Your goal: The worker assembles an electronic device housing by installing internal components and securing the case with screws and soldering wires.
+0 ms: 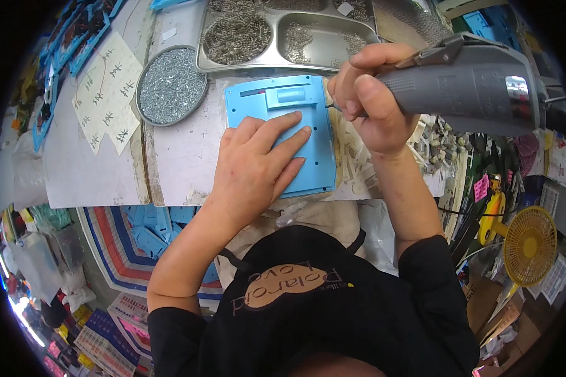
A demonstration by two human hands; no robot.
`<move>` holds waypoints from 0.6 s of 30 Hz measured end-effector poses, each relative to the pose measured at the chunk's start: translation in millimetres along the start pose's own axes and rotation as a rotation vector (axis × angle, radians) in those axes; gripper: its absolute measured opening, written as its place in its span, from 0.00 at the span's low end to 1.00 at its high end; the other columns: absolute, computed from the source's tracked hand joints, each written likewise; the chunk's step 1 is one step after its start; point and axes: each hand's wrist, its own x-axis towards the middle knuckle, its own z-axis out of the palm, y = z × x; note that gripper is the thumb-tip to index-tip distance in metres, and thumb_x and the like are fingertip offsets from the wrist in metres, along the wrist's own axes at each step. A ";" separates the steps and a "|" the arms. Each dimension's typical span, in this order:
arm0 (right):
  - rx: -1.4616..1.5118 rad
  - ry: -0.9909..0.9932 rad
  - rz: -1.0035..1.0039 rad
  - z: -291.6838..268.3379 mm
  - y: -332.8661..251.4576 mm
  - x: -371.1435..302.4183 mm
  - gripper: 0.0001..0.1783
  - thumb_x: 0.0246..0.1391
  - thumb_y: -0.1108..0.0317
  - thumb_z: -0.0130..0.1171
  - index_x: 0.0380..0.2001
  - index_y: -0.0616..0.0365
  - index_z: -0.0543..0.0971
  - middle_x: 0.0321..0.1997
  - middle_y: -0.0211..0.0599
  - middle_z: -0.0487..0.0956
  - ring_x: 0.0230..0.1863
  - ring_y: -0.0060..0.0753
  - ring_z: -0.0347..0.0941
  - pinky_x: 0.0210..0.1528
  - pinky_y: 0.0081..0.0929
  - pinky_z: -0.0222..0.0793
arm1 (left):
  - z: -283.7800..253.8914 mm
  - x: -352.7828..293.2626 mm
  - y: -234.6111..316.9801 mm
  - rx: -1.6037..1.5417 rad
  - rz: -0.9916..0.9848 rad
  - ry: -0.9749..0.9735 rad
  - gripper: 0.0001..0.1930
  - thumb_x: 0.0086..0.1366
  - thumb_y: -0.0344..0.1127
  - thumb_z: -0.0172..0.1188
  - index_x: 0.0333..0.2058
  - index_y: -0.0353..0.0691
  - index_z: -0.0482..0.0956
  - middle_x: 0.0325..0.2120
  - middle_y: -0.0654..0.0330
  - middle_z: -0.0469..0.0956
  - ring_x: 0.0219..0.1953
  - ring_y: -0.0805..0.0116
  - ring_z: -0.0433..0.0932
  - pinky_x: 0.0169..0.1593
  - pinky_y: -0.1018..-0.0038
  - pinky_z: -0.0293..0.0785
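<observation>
A light-blue plastic case [317,141] with small holes and a raised block near its far edge lies on the white worktable. My left hand [251,160] rests on it, fingers stretched out and spread over its surface. Beyond the case's right edge, my right hand [383,113] is closed around a grey electric screwdriver [462,88], held nearly level. Its thin bit points left and reaches the right edge of the case near the far corner. I cannot tell whether the bit sits on a screw there.
A round dish of small silver screws [172,88] stands left of the case. Behind is a steel compartment tray [308,66] of small metal parts. Loose white pieces [431,144] lie on the right. A striped bag [107,245] with blue parts sits below left; a yellow fan [529,245] stands right.
</observation>
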 end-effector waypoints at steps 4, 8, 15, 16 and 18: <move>0.322 -0.016 0.063 -3.2 -29.2 -4.2 0.18 0.62 0.66 0.56 0.51 0.60 0.69 0.17 0.27 0.67 0.18 0.23 0.63 0.27 0.28 0.63 | 3.5 -2.1 -3.2 -0.001 -0.003 0.021 0.21 0.57 0.35 0.68 0.52 0.46 0.84 0.54 0.62 0.78 0.44 0.60 0.75 0.51 0.63 0.69; 0.130 -0.008 0.148 8.3 -37.6 -45.4 0.18 0.62 0.61 0.58 0.48 0.59 0.69 0.16 0.26 0.66 0.18 0.23 0.62 0.27 0.28 0.62 | 5.7 -4.5 -2.5 -0.032 0.014 0.025 0.20 0.57 0.36 0.69 0.51 0.46 0.84 0.54 0.63 0.77 0.44 0.61 0.75 0.49 0.64 0.69; 0.182 -0.046 0.031 4.3 -60.5 -25.4 0.21 0.62 0.58 0.56 0.53 0.58 0.70 0.16 0.24 0.65 0.19 0.24 0.62 0.29 0.28 0.62 | 1.8 34.8 -46.3 0.260 0.055 0.263 0.18 0.57 0.40 0.71 0.46 0.44 0.83 0.60 0.54 0.72 0.54 0.55 0.76 0.55 0.60 0.71; 0.190 -0.068 0.008 6.1 -67.5 -19.0 0.22 0.63 0.58 0.55 0.55 0.57 0.70 0.17 0.23 0.65 0.20 0.24 0.62 0.29 0.28 0.62 | -4.7 34.4 -46.2 0.268 0.116 0.246 0.18 0.57 0.40 0.71 0.45 0.43 0.82 0.61 0.52 0.72 0.55 0.53 0.76 0.55 0.60 0.72; 0.222 -0.109 -0.101 7.2 -77.1 1.3 0.25 0.63 0.57 0.53 0.58 0.60 0.70 0.18 0.24 0.65 0.19 0.22 0.60 0.26 0.27 0.60 | -34.9 32.3 -47.1 0.226 0.167 0.257 0.17 0.57 0.38 0.71 0.44 0.41 0.81 0.62 0.49 0.71 0.58 0.51 0.75 0.54 0.61 0.74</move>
